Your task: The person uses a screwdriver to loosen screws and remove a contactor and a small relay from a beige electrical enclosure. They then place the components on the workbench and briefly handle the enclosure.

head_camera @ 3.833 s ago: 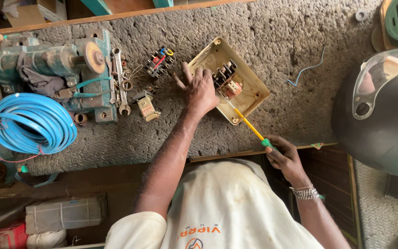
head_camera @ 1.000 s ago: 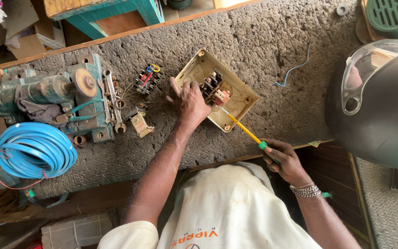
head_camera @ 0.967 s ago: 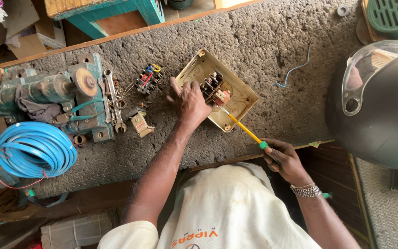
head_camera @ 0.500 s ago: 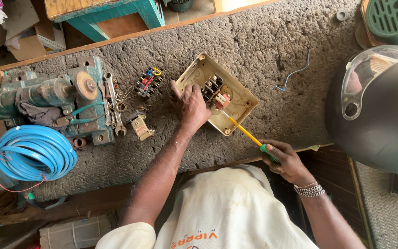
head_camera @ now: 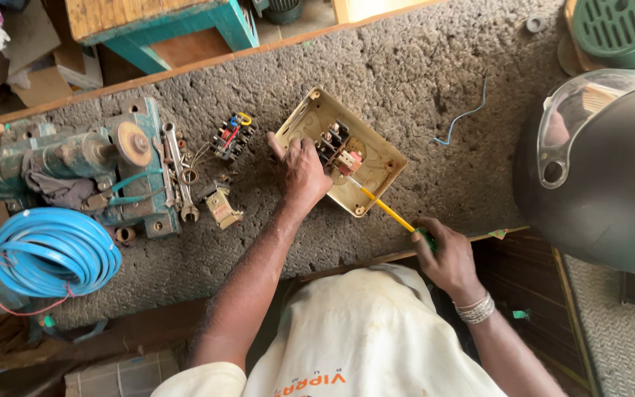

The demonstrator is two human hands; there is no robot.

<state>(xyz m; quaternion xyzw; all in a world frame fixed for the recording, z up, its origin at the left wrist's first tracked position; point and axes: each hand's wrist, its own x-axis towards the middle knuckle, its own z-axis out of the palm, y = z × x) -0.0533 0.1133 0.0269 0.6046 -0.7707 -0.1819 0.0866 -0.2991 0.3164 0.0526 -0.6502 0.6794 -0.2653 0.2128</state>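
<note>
Our left hand point(head_camera: 301, 170) lies flat, palm down and fingers spread, on the near left part of the beige switch box point(head_camera: 341, 150), pressing it against the rough grey worktop point(head_camera: 413, 81). Our right hand point(head_camera: 446, 256) is closed around the green handle of the yellow-shafted screwdriver point(head_camera: 384, 209), close to the wooden front edge of the bench.

The box is a shallow open tray of cream plastic, square with rounded corners and small screw bosses, turned so that it sits like a diamond near the middle of the worktop. Inside it we see a dark terminal block with a red and white part at the centre. The screwdriver's long axis runs diagonally: the handle low and to the right in our fist, the tip pointing up and to the left into the terminal block.

Just left of the box lie a small contactor with coloured wires point(head_camera: 231, 134) and a tan metal part point(head_camera: 223, 208). Farther left stand a worn green machine point(head_camera: 93, 173) with spanners point(head_camera: 178, 176) beside it, and a coil of blue wire point(head_camera: 49, 254). A dark helmet with a clear visor point(head_camera: 600, 165) rests at the right.
</note>
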